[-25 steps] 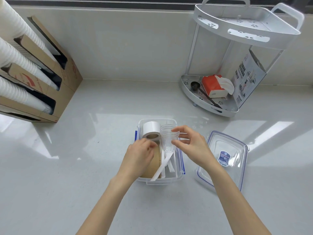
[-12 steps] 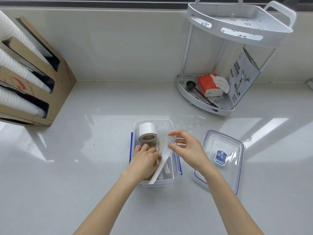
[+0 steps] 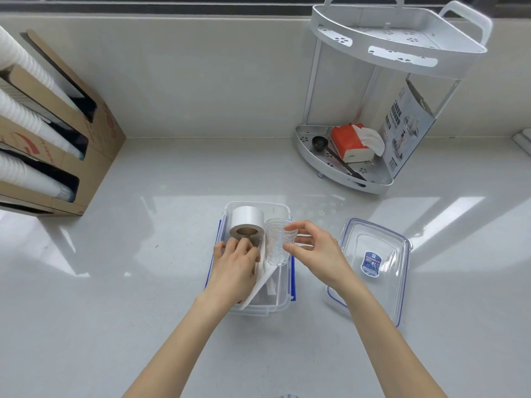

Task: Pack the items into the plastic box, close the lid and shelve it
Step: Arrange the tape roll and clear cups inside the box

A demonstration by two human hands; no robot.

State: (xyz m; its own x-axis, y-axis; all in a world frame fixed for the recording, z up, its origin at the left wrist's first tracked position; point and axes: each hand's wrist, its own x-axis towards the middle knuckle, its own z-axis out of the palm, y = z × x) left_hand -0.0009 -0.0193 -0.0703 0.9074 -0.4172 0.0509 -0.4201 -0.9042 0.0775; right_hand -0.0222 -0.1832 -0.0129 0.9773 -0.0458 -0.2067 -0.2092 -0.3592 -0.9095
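A clear plastic box [image 3: 283, 304] with blue side clips stands open on the counter in front of me. A white tape roll [image 3: 247, 222] lies at its far end, and white paper strips [image 3: 263, 280] lie along its floor. My right hand [image 3: 314, 251] holds a stack of clear plastic cups [image 3: 278, 242] upright over the box's right side. My left hand [image 3: 234, 267] reaches into the box, fingers pressed on something flat just below the roll; what is under the palm is hidden. The box's clear lid [image 3: 370, 265] lies flat to the right.
A white two-tier corner rack [image 3: 402, 44] stands at the back right, its lower shelf holding a tissue pack [image 3: 352, 142], a black scoop [image 3: 319, 143] and a printed card. A cardboard dispenser [image 3: 66, 133] with white cup stacks sits at the left.
My left hand has sunk deeper into the box beneath the tape roll. My right hand keeps the cups over the box's right side, shifted slightly.
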